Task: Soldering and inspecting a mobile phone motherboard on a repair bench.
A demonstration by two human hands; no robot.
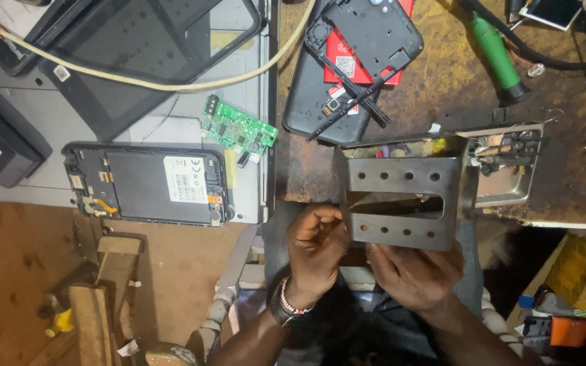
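Closest to you, your left hand (pixel 317 247) is curled shut on the left edge of a grey metal bracket (pixel 401 202), thumb and fingers folded over the rim, while your right hand (pixel 415 274) grips it from beneath with the palm under the lower right corner. Holding it at two edges like that keeps the flat, punched face turned up toward you, so the rows of round holes and the long slot in the middle stay in plain sight. You hold the bracket just over the near edge of the desk (pixel 442 81), in front of your lap, where both wrists can steady it. Just behind it a small steel tray (pixel 510 190) sits on the desk with small parts in it, which I cannot make out clearly, close enough to reach without setting the bracket down. To your left an opened phone (pixel 147 183) lies with its inside upward on a pale grey panel (pixel 35 135), kept flat so its inner parts stay exposed, and a green circuit board (pixel 239 130) rests just beyond it. Farther back a dark phone back cover (pixel 367 34) lies across a red card (pixel 347 57), and a green-handled tool (pixel 498 51) lies well apart at the far right.
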